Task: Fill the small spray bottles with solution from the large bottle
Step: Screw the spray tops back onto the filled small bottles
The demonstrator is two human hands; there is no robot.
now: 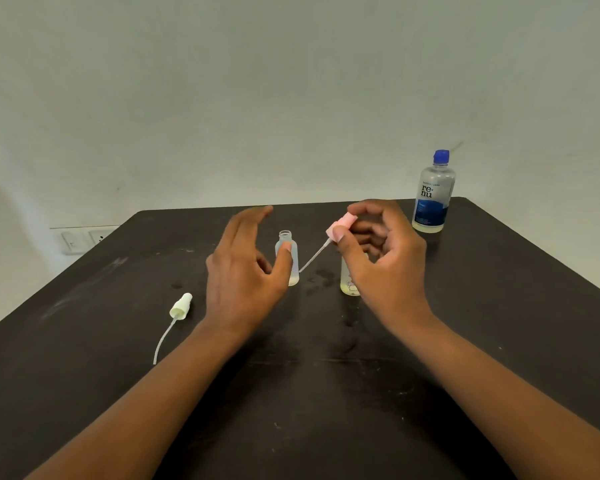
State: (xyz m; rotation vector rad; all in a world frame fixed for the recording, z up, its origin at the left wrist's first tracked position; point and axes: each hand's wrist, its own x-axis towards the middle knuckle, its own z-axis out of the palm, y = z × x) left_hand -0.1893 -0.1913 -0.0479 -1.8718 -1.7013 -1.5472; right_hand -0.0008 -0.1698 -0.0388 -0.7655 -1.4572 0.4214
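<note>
Right hand: raised above the counter; thumb and fingertips pinch the pink spray head, the other fingers loosely curled.
Pink spray head: tilted; its clear dip tube slants down and to the left, the lower end lying just beside the open bottle.
Left hand: fingers straight and spread, gripping nothing; the thumb tip lies against, or just in front of, the side of the open bottle. Contact cannot be confirmed.
Open bottle: small, clear, upright, uncapped; stands between the two hands, with a little yellowish liquid at the bottom.
Second small bottle: upright, directly below the right hand and largely hidden by it; pale yellowish liquid shows at its base.
White spray head: lies on its side on the counter, left of the left wrist, its tube trailing toward the near edge.
Large bottle: upright with a blue cap and blue label, at the far right corner, well apart from both hands.
Counter: dark, with scuffs.
Wall socket: on the wall beyond the left edge.
</note>
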